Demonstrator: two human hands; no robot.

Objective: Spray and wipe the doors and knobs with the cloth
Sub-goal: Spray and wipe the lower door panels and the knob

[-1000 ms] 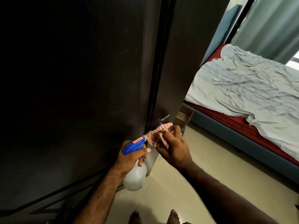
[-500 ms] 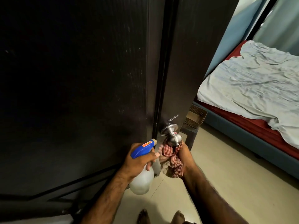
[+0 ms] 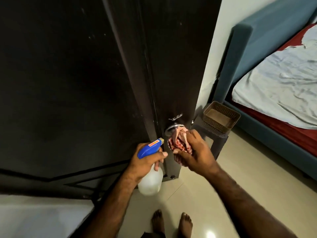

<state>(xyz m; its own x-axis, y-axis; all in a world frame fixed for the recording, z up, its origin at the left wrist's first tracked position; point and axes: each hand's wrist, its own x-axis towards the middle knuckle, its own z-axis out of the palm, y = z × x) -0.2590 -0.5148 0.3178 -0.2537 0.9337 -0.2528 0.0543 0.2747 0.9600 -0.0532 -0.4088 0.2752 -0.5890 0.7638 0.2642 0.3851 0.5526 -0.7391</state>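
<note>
Our right hand (image 3: 193, 152) grips the checked cloth (image 3: 178, 143), bunched round the door knob (image 3: 173, 128), so the knob sits just beyond our fingertips; our left hand (image 3: 145, 162) is curled round the spray bottle (image 3: 150, 179), forefinger by the trigger, nozzle just left of the cloth. We judge a careless squeeze could wet our right fingers, and loose cloth could slip on smooth round metal. The door (image 3: 171, 57) is dark, flat, scuffed; the bottle cloudy plastic with a blue head
</note>
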